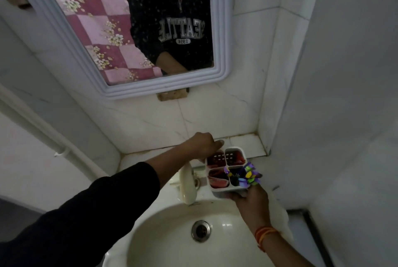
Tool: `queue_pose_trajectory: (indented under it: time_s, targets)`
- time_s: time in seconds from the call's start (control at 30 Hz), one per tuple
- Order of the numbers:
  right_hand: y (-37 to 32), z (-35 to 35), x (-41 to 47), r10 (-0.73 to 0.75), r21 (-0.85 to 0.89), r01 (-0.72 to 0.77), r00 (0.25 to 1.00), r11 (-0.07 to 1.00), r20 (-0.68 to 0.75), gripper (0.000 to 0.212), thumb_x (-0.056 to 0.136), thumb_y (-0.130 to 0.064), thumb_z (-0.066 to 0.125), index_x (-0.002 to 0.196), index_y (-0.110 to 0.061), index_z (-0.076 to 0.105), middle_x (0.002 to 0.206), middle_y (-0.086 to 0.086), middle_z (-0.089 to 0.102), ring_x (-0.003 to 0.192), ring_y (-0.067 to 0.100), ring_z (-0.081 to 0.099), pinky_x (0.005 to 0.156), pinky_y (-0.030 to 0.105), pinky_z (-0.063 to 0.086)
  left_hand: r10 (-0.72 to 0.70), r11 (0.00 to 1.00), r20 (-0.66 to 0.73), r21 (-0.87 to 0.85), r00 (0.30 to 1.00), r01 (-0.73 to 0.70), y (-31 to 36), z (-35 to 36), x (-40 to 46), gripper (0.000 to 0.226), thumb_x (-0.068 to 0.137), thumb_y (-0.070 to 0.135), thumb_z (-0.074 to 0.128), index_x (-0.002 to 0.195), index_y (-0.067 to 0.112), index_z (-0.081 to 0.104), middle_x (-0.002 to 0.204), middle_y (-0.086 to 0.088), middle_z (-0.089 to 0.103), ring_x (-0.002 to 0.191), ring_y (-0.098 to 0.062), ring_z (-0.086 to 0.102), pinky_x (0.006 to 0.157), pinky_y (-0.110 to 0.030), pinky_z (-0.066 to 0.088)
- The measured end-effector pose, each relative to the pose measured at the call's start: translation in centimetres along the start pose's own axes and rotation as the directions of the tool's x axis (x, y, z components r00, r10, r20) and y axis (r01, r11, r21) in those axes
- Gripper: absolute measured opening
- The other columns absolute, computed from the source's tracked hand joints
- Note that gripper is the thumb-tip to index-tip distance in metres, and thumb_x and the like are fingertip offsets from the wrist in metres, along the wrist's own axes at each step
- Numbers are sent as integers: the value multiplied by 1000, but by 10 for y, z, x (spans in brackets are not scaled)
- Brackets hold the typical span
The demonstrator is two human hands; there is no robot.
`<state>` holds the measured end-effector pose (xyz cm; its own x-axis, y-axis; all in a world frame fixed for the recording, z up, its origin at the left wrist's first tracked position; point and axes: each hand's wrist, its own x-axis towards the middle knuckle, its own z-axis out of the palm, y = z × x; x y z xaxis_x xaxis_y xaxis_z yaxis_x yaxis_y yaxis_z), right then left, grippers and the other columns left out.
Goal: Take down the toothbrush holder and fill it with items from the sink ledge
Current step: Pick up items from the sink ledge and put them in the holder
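Observation:
A white toothbrush holder (216,191) with several compartments sits in my right hand (251,203), which grips it from below over the sink's right rim. Red sachets lie in three compartments, and purple and yellow packets (247,175) stick out of the near right one. My left hand (204,144) reaches over the tiled ledge (247,144) just behind the holder, fingers curled down at the holder's far left corner. Whether those fingers pinch anything is hidden.
A cream basin (172,243) with a metal drain (200,230) lies below. A cream tap (187,185) stands left of the holder. A white-framed mirror (71,36) hangs above. White tiled walls close in on the right, and a white pipe (43,129) runs along the left wall.

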<state>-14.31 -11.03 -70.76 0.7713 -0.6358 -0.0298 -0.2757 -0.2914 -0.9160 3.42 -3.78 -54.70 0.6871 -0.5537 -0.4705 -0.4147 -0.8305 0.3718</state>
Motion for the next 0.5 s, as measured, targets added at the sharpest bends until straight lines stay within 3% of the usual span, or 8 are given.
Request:
queue_pose_trajectory:
  time_s: [0.07,0.13,0.23,0.33,0.43,0.5]
  targets:
    - [-9,-10,12,-21,-31,20,999,999,-34,47,69,-20,88,113,-18,72,99,-10,72,98,7,64,78,13,45,-2,999,-70,-41,998,-1,4,-4,5,70,103,55,34,87,-2,72,80,-17,76,77,-25,68,65,-25,45]
    - [-16,-21,33,-33,-57,29,997,998,-68,45,70,-15,87,113,-13,73,105,0,75,100,13,66,79,17,45,-44,988,-158,-150,986,20,12,-10,13,67,101,57,36,75,4,69,69,-11,70,73,-22,64,67,-27,44]
    - [-23,-36,71,-12,-55,7,996,998,-90,48,70,-11,86,116,-10,71,111,8,75,104,21,68,80,18,44,-164,902,-214,-428,963,59,25,-12,33,58,97,56,44,83,6,69,75,-9,70,71,-20,64,61,-26,43]
    - [-24,-46,102,24,-56,-30,995,998,-96,56,68,-15,88,120,-9,68,115,10,74,108,28,68,83,23,46,-283,755,-206,-651,937,85,35,-6,53,49,92,49,53,98,4,70,91,-14,73,86,-29,70,70,-29,49]
    - [-21,-48,119,55,-38,-58,995,998,-78,73,70,-14,87,136,-8,55,122,10,70,112,29,66,86,25,48,-330,655,-181,-750,926,87,38,2,67,49,85,47,60,99,2,71,93,-16,74,92,-33,72,76,-33,53]
    - [-20,-47,124,71,-17,-73,994,997,-78,78,72,-12,85,142,-10,49,127,9,68,116,29,64,89,26,48,-340,590,-160,-804,927,77,35,6,80,54,70,49,64,96,3,74,92,-17,77,92,-34,74,87,-41,59]
